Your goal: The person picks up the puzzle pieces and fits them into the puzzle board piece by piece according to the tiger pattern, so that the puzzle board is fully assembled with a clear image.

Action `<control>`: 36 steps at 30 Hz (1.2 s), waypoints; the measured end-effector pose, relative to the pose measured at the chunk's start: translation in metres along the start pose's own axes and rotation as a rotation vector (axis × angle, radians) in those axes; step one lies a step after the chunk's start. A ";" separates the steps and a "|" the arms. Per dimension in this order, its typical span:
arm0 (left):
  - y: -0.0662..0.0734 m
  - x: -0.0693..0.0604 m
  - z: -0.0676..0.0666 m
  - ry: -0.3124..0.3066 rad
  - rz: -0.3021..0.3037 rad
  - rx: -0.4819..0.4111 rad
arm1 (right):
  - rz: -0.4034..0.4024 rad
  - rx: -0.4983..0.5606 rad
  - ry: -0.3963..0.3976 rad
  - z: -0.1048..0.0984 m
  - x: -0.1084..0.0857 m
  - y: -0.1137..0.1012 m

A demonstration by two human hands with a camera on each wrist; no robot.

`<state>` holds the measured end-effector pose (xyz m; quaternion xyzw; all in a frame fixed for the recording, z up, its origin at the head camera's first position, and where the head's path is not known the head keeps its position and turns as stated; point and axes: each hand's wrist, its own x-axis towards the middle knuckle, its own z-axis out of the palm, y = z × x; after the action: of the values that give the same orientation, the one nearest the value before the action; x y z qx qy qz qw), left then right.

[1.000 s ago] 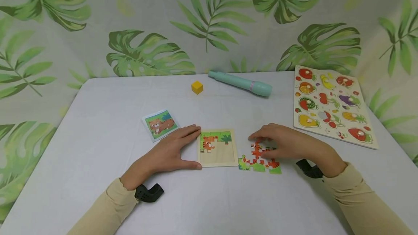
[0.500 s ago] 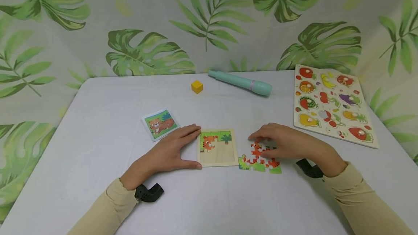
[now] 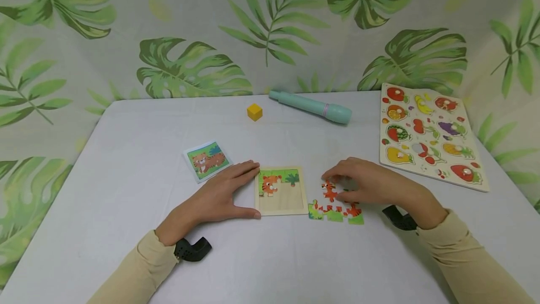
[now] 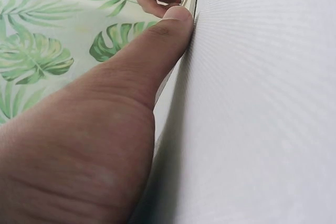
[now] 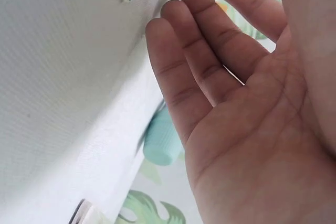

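Note:
In the head view a square wooden puzzle tray holds a partly filled tiger picture, its lower right showing bare wood. My left hand rests at the tray's left side, fingers straight, fingertips at the upper left corner and thumb at the lower left; the thumb shows close up in the left wrist view. Right of the tray, my right hand pinches a red-and-white jigsaw piece between thumb and index finger. Several loose jigsaw pieces lie below that hand, some partly covered. The right wrist view hides the pinching fingertips.
A tiger picture card lies beyond my left hand. Toward the back are a yellow cube and a mint-green tube-shaped object. A fruit peg puzzle board lies at the right. A leaf-patterned cloth hangs behind the white table.
The red-and-white jigsaw piece has shifted slightly up and left, away from the pieces below it, between my right thumb and index finger. My left hand has stayed at the tray.

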<state>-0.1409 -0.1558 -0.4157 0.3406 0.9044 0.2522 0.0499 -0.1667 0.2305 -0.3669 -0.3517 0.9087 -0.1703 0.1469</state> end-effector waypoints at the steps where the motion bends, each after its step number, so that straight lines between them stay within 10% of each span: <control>1: 0.000 0.000 0.000 0.000 0.000 0.000 | 0.005 0.000 -0.004 0.000 0.000 0.000; 36: 0.000 0.000 0.000 0.007 0.006 0.006 | -0.041 -0.037 0.046 0.002 0.002 -0.004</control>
<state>-0.1410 -0.1565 -0.4158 0.3427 0.9042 0.2508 0.0449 -0.1651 0.2259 -0.3675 -0.3689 0.9074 -0.1643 0.1160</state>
